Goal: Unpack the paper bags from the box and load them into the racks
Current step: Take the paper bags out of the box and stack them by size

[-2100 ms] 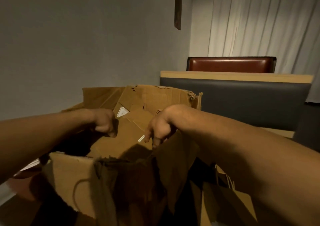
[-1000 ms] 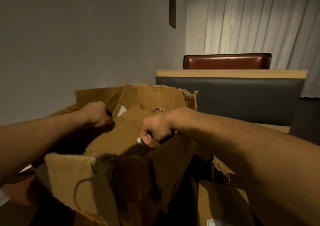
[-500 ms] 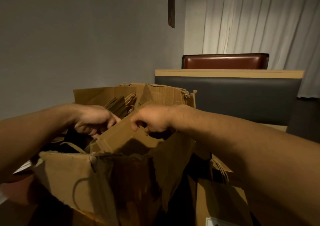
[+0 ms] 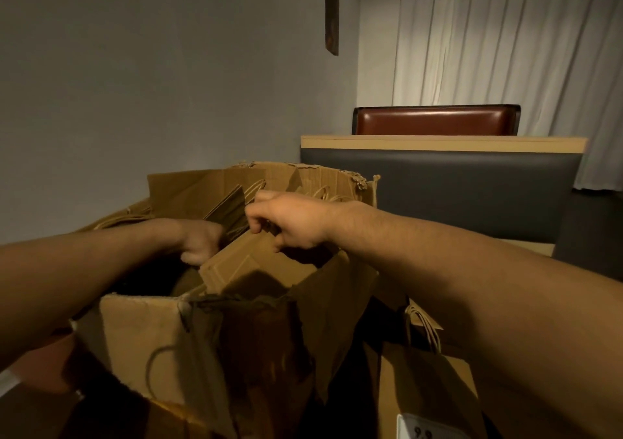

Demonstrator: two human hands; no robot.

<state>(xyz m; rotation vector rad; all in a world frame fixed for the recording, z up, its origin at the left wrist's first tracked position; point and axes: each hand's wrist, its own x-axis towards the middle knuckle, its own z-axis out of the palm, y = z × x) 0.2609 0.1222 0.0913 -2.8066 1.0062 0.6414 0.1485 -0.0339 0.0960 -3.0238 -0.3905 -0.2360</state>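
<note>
Two hands on one stack of bags inside the box

Two bare hands are working on a thick stack of flat, folded brown paper bags, which lies inside the torn brown cardboard box at the centre of the frame. The stack leans: its long axis rises from the lower left toward the upper right, and its top edge points up to the far wall of the box. The right hand pinches this top edge, thumb on the near face and fingers curled over the far side, so it is closed on the stack. The left hand is lower and to the left, pressed against the stack's left side; its fingers go down behind the bags, so I cannot tell how it grips.

More folded bags, darker, stand fanned behind the hands, with twisted paper handles showing.

I judge that the step in hand is the unpacking: to lift one bundle free. The next move probably calls for pulling the stack up along its own lean while both hands press it, so the loose bags do not slide apart or catch on the torn box rim.

At lower right, outside the box, stands a brown paper bag with twisted handles. No racks are in view.
</note>
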